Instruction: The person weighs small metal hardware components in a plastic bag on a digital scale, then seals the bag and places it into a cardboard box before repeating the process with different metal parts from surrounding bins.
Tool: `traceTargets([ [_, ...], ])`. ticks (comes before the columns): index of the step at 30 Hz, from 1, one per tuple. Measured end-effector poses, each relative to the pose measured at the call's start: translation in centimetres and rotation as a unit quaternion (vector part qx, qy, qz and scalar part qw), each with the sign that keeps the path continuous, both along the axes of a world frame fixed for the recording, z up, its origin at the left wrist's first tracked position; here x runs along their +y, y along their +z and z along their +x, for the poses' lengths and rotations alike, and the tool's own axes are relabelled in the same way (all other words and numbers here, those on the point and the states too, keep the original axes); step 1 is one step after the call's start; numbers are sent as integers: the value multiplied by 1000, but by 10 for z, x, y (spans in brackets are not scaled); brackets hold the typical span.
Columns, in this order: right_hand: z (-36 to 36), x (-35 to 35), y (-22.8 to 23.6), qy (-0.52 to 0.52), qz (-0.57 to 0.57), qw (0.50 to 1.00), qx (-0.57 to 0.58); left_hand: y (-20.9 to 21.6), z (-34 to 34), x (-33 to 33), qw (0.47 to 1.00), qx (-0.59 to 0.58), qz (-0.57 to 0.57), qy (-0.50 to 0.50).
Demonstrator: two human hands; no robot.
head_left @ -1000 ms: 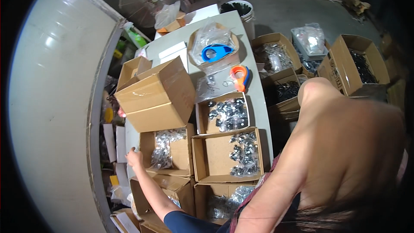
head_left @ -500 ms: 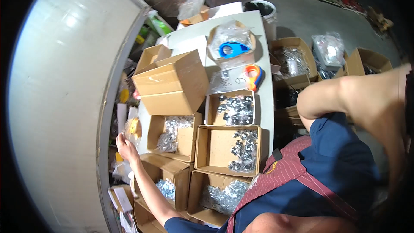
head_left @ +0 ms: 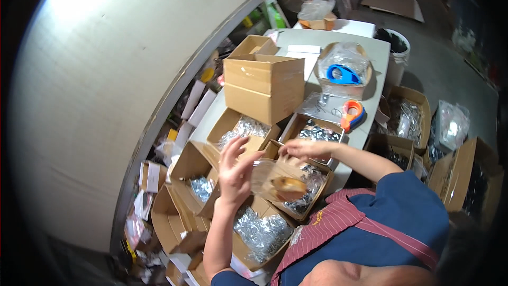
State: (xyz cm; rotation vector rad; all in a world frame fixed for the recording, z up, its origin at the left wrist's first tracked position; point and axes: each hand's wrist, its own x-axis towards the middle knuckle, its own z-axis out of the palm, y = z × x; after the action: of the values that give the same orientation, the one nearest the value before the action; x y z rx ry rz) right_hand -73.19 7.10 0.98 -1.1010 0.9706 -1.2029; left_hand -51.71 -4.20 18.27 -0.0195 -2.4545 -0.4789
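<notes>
A clear plastic bag with a yellow-orange item [head_left: 288, 186] inside hangs over the boxes, smeared by motion. My left hand [head_left: 235, 172] is beside the bag's left end, its fingers spread. My right hand [head_left: 307, 151] reaches across from the right, its fingers closed at the bag's upper edge; blur hides the exact grip. Below the bag, a cardboard box of black-and-clear bagged parts [head_left: 313, 182] is partly covered. Nearer me, another box holds silvery bagged pieces [head_left: 262, 233].
On the grey table [head_left: 373, 74] stand a tall carton [head_left: 262, 87], a blue tape dispenser [head_left: 344, 74] on a bag-filled box, and an orange-and-blue tape dispenser [head_left: 352, 115]. Open boxes crowd the left. More cartons [head_left: 465, 172] stand on the right, and a white panel [head_left: 106, 74] rises at left.
My left hand has come from the far left to above the boxes, and the bag with the yellow-orange item came too. My right arm has swung in from the right. The view has turned.
</notes>
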Motion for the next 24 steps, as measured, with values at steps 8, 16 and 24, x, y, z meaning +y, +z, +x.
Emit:
traceTargets([
  [8, 48, 3, 18, 333, -8, 826, -455, -14, 6, 14, 991, 110, -1, 69],
  [16, 2, 8, 40, -65, -89, 977, -181, -34, 31, 23, 950, 126, 249, 142],
  [24, 17, 24, 58, -276, -207, 926, 155, -34, 22, 41, 954, 78, -69, 281],
])
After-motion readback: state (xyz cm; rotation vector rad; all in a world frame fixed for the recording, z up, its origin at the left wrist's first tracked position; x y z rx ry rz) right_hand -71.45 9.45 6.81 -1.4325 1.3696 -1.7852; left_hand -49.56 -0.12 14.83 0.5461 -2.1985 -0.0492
